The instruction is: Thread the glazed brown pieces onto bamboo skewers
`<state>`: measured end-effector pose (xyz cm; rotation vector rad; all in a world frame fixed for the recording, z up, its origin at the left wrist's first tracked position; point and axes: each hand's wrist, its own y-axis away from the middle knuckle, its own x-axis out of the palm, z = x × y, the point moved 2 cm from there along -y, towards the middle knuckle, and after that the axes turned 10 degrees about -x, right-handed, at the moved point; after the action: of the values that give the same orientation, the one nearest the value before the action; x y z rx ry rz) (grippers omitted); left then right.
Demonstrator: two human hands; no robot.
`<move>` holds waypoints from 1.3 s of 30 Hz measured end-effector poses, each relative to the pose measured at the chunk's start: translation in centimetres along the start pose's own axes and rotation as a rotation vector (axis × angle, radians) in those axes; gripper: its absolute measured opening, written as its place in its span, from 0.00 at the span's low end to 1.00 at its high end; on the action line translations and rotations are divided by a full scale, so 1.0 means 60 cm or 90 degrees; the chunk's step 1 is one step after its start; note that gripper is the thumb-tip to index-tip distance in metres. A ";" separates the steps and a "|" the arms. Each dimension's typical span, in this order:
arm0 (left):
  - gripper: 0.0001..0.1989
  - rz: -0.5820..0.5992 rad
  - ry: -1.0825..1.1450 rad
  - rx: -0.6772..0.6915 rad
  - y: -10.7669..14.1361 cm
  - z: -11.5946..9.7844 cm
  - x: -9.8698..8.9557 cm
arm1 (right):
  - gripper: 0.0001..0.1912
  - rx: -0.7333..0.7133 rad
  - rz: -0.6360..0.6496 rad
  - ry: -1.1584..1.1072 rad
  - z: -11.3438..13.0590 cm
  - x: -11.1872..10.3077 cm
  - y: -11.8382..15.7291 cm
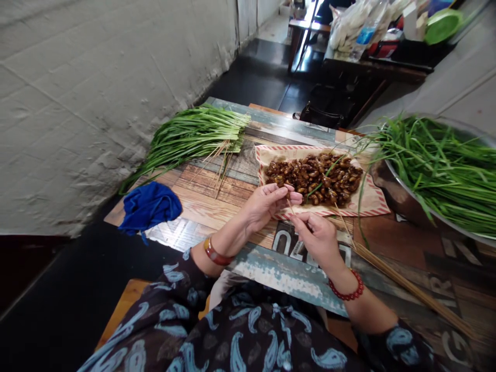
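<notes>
A heap of glossy brown pupa-like pieces (pixel 318 178) lies on paper with a red striped border (pixel 374 202). At its near edge, my left hand (pixel 271 202) pinches a small brown piece at the upper end of a thin skewer (pixel 290 206). The skewer's lower part is between the fingers of my right hand (pixel 318 235), just below and to the right. A bundle of thin wooden skewers (pixel 411 287) lies on the table to the right, with one skewer reaching toward the paper. Green stalks lie across the heap.
Cut green stalks (pixel 194 132) with several skewers beside them lie at the table's back left. A blue cloth (pixel 150 207) sits at the left edge. A large metal bowl (pixel 403 181) of long greens stands right. Behind is another table (pixel 380 66) with bags.
</notes>
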<state>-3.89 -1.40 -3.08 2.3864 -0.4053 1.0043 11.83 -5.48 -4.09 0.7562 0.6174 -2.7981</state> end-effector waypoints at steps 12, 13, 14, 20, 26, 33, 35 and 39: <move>0.14 0.043 0.003 -0.018 0.001 0.007 -0.002 | 0.11 -0.037 -0.007 0.027 0.009 -0.003 -0.004; 0.14 0.045 0.003 -0.016 0.001 0.007 -0.001 | 0.11 -0.045 -0.009 0.034 0.011 -0.003 -0.004; 0.14 0.046 0.004 -0.015 0.001 0.007 0.000 | 0.11 -0.050 -0.011 0.040 0.012 -0.004 -0.004; 0.14 0.031 -0.022 -0.021 0.000 0.017 0.003 | 0.11 -0.049 -0.016 0.041 0.011 -0.005 -0.005; 0.17 0.028 -0.045 -0.035 0.003 0.017 0.007 | 0.11 -0.078 -0.023 0.047 0.011 -0.008 -0.006; 0.19 -0.096 -0.030 0.116 0.008 -0.021 0.000 | 0.09 -0.130 -0.026 0.071 0.012 -0.006 -0.002; 0.17 -0.105 -0.029 0.138 0.009 -0.027 -0.003 | 0.10 -0.136 -0.021 0.071 0.013 -0.006 -0.002; 0.15 -0.084 -0.022 0.141 0.011 -0.031 -0.003 | 0.11 -0.121 -0.003 0.049 0.016 -0.005 -0.003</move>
<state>-5.38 -0.88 -1.92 2.5914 -0.1524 0.9947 11.65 -5.70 -3.11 0.8270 0.8843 -2.6753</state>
